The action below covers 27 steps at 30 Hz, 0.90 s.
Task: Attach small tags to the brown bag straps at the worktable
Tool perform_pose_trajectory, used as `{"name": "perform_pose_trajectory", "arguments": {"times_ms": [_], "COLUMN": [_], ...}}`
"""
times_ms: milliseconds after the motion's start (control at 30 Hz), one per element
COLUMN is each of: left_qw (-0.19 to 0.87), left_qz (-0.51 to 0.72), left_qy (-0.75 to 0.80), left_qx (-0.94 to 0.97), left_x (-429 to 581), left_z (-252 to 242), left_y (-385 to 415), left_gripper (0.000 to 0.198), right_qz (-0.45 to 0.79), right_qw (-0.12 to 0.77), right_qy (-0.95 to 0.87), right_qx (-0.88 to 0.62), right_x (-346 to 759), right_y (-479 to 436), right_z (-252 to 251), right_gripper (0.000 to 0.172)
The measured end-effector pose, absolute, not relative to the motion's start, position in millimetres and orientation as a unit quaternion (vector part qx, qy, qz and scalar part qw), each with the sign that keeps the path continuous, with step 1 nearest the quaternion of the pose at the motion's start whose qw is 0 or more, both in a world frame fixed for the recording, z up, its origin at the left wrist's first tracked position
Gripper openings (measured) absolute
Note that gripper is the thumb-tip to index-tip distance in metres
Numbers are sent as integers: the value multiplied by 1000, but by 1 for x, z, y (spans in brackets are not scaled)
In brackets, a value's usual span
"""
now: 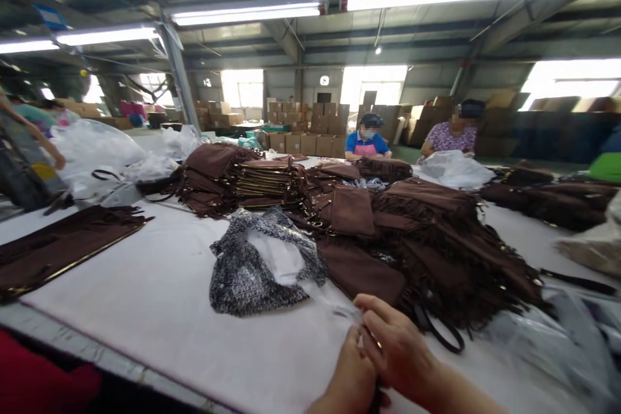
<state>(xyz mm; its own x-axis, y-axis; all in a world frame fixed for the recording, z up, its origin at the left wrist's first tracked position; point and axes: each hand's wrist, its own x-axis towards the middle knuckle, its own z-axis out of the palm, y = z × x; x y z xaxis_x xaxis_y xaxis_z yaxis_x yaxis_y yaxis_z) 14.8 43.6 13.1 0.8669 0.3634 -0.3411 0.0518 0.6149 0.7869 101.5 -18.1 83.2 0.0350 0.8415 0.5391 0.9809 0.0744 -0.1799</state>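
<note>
My left hand (353, 372) and my right hand (400, 343) meet low in the view, over the white table. Both are closed, fingers bent and pressed together. A blurred clear scrap (342, 309) shows at the fingertips, and something dark shows below between the palms; what they hold I cannot make out. Just beyond lies a black-and-white patterned bag (250, 281) with white paper-like pieces (281, 257) on it. To the right of it is a large heap of brown fringed pouches (427, 226), with a dark strap loop (449, 336) hanging out near my right hand.
Stacked brown pouches with gold zips (266, 182) stand behind. A brown fringed piece (68, 242) lies at left. Clear plastic bags (543, 343) lie at right, more (97, 149) at back left. Two co-workers (366, 142) sit across. The table edge (111, 359) runs lower left.
</note>
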Motion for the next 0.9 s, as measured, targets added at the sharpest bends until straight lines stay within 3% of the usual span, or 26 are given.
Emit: {"name": "perform_pose_trajectory", "arguments": {"times_ms": [200, 300, 400, 533, 667, 833, 900], "left_qw": [877, 923, 892, 816, 769, 745, 725], "left_qz": [39, -1, 26, 79, 86, 68, 51], "left_qy": [237, 200, 200, 246, 296, 261, 248], "left_qx": [416, 329, 406, 517, 559, 611, 641], "left_x": [0, 1, 10, 18, 16, 14, 15], "left_z": [17, 26, 32, 32, 27, 31, 33], "left_y": [38, 35, 27, 18, 14, 10, 11], "left_gripper": [20, 37, 47, 47, 52, 54, 55], "right_qz": [-208, -190, -157, -98, 74, 145, 121], "right_qw": [195, 168, 171, 223, 313, 459, 477], "right_qy": [-678, -691, -705, -730, -694, -391, -353], "right_qx": [-677, -677, -671, -639, -644, -785, -796], "right_x": [94, 84, 75, 70, 82, 106, 111], "right_y": [-129, -150, -159, -167, -174, -158, -154], "right_z": [76, 78, 71, 53, 49, 55, 57], "right_gripper": [24, 28, 28, 21, 4, 20, 15]}}
